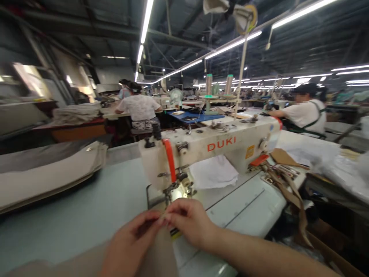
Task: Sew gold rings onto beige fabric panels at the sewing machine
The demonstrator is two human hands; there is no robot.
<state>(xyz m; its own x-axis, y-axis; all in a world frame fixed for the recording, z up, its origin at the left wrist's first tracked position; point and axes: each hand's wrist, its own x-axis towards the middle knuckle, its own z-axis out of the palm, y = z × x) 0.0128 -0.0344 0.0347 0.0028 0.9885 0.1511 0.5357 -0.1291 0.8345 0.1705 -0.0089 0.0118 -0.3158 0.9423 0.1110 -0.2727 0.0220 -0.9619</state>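
Observation:
My left hand (131,240) and my right hand (193,223) meet fingertip to fingertip, just in front of the needle area of a white sewing machine (198,144) marked DUKI. Both are closed in a pinch on the edge of a beige fabric piece (163,256), which hangs down between them toward me. Exactly what lies between the fingertips is blurred. Behind my right hand the machine's lamp (178,192) lights the needle area. A white cloth (215,172) lies under the machine's arm.
At left, stacked beige panels (52,173) lie on the pale tabletop (115,192). Brown straps (292,192) and small tools sit right of the machine, near clear plastic (337,173). Thread cones (209,84) stand behind. One person (140,105) sits ahead, another (305,113) at right.

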